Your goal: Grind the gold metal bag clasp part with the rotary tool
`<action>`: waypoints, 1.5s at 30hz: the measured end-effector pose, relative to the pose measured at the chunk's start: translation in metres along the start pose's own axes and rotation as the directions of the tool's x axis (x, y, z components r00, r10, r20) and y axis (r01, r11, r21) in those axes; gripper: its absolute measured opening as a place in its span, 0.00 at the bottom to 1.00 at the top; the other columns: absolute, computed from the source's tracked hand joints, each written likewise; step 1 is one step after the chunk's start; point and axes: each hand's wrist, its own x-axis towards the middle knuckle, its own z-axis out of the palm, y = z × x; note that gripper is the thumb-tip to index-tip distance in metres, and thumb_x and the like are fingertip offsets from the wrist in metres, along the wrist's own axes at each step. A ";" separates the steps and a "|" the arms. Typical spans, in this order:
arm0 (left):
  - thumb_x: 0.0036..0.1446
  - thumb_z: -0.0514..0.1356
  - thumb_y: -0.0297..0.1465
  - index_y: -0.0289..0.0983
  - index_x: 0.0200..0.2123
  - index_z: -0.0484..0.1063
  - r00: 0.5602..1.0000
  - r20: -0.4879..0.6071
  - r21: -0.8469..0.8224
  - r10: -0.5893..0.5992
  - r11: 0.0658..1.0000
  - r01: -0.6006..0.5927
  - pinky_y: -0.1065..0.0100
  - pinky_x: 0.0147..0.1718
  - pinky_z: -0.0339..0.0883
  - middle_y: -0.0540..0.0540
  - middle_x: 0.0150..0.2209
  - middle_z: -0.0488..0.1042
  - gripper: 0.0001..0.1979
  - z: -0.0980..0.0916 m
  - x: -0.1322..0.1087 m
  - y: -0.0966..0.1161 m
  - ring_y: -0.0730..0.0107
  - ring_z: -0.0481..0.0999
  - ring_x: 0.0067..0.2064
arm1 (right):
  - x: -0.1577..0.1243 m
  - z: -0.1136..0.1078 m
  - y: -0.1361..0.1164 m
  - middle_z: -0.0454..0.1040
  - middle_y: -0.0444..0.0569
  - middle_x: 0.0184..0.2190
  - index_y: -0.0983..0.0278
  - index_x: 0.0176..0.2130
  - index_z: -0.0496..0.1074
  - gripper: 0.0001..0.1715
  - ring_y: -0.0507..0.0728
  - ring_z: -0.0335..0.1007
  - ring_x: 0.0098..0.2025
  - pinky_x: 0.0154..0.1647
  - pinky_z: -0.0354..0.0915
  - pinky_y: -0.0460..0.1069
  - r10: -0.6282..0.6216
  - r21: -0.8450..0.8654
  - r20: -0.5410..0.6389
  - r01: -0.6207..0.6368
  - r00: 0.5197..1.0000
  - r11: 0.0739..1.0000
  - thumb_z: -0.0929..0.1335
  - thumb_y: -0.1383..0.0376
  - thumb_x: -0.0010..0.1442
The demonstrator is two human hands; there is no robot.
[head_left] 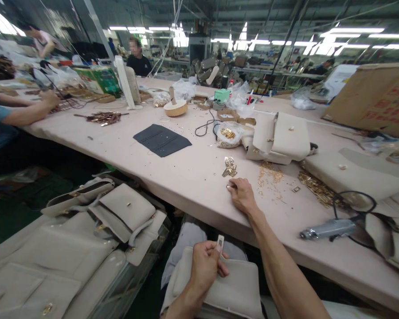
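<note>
A beige handbag (234, 283) rests on my lap, its flap partly under my left hand (206, 265). That hand is closed, pinching a small pale tab (220, 241) with a rectangular slot between thumb and fingers. Whether the tab is joined to the bag is hidden by the fingers. My right hand (242, 196) is over the table near its front edge, fingertips pinched on a small shiny metal piece (228, 186). Just beyond it lies a pile of gold metal fittings (229, 167). To its right, tiny gold pieces (269, 175) are scattered.
A grey power screwdriver (329, 229) with a black cord lies at the right. Beige bags (282, 137) stand behind on the table, near a plastic bag of gold parts (228, 135). A black sheet (162, 140) lies left. More bags (126, 208) are piled at lower left. A co-worker's arm (29, 108) is at far left.
</note>
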 end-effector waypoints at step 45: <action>0.60 0.63 0.41 0.29 0.39 0.79 0.999 0.026 -0.036 -0.030 0.999 0.031 0.69 0.24 0.76 0.34 0.35 0.83 0.18 -0.001 -0.001 -0.011 0.60 0.84 0.27 | -0.141 -0.040 -0.067 0.79 0.49 0.30 0.64 0.45 0.84 0.18 0.55 0.71 0.28 0.31 0.68 0.50 0.298 0.694 0.298 -0.420 0.907 0.584 0.75 0.53 0.62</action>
